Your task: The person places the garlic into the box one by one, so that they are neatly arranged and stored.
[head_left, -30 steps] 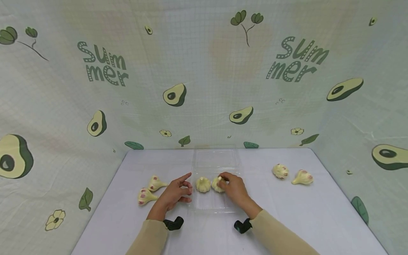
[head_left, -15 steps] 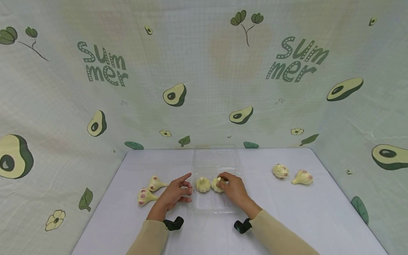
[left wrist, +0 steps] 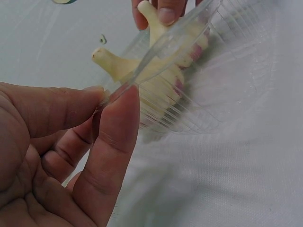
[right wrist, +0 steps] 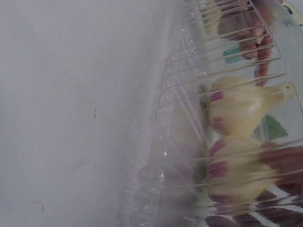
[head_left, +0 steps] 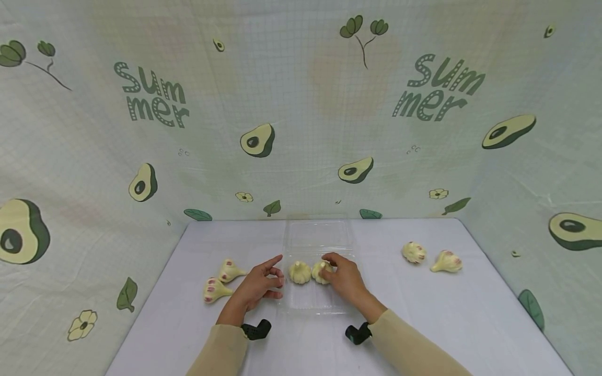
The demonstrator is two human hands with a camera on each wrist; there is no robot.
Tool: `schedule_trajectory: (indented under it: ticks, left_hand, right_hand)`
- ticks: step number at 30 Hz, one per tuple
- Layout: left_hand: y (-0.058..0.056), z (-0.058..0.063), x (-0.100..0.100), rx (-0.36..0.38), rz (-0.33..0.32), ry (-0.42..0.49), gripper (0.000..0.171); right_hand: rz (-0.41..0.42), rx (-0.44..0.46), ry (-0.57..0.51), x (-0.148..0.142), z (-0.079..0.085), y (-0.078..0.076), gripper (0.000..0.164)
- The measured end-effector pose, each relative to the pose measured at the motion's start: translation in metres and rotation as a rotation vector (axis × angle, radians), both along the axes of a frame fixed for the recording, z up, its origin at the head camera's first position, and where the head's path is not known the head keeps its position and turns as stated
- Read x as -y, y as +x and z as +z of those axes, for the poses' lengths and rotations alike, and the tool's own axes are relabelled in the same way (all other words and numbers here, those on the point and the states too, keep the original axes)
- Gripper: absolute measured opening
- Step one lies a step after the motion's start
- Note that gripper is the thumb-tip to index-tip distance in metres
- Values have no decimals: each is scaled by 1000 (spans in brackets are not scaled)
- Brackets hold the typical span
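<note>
Head view shows an open clear box (head_left: 310, 303) on the table (head_left: 404, 318), two garlic bulbs upright in its near half. The right hand (head_left: 348, 278) curls thumb and fingers round the right bulb (head_left: 321, 275), just beside the left bulb (head_left: 299, 272). The left hand (head_left: 257, 285) pinches the box's left rim, thumb against finger. Loose garlic (head_left: 215, 290) lies left.

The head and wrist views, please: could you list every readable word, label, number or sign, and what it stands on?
"summer", on two lines, at left on the back cloth.
"summer", on two lines, at right on the back cloth.
The wrist views, garlic bulbs and clear container show none; any marking on the black wrist cameras is too small to read.
</note>
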State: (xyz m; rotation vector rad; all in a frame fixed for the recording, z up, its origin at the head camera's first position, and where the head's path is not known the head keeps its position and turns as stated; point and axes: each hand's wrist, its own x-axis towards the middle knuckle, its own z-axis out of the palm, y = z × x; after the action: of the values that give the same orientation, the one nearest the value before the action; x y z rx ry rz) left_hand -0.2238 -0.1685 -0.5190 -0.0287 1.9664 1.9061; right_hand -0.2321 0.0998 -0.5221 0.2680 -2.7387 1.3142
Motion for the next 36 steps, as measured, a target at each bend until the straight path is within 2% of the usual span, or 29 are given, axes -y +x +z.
schedule_trajectory:
  ticks: [10, 15, 20, 28, 36]
  left_hand:
    - [0, -1, 0, 0, 4, -9, 79]
    - [1, 0, 0, -4, 1, -12, 79]
    - [1, 1, 0, -4, 0, -12, 79]
    - [1, -1, 1, -15, -5, -10, 78]
    - [0, 0, 1, -24, -13, -14, 78]
  right_hand:
    - [18, -8, 12, -1, 3, 2, 55]
    - [6, -3, -13, -5, 12, 5, 61]
    - [-7, -34, -54, -13, 26, 7, 60]
    - [-57, -90, -92, -44, 39, 3, 61]
    - [-188, -162, -67, -91, 43, -2, 59]
